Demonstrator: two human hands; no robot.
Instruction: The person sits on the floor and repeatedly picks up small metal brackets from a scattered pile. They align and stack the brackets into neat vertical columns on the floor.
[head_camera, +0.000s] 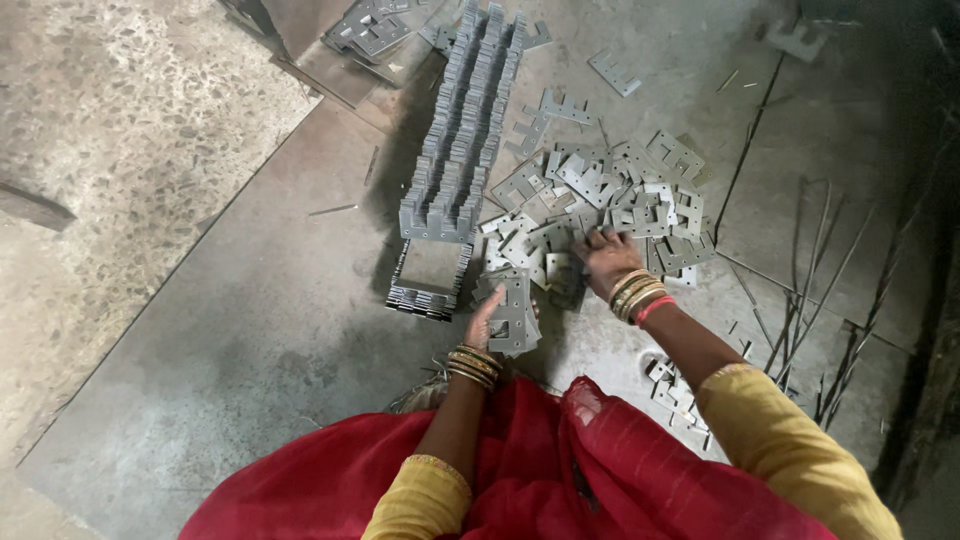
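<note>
My left hand (487, 322) holds a small stack of grey E-shaped metal plates (514, 318) upright near my lap. My right hand (604, 259) reaches into a loose pile of the same flat plates (620, 195) spread on the floor, its fingers resting on one plate at the pile's near edge. A long neat row of stacked plates (462, 130) runs away from me to the left of the pile. At the row's near end a short low stack (428, 290) lies flat. Both wrists wear bangles.
I sit on a grey metal sheet floor (250, 330); speckled stone floor (120, 150) lies to the left. Thin metal rods (830, 300) lie at the right. More plates (370, 30) sit at the top, and small scraps (675, 385) by my right elbow.
</note>
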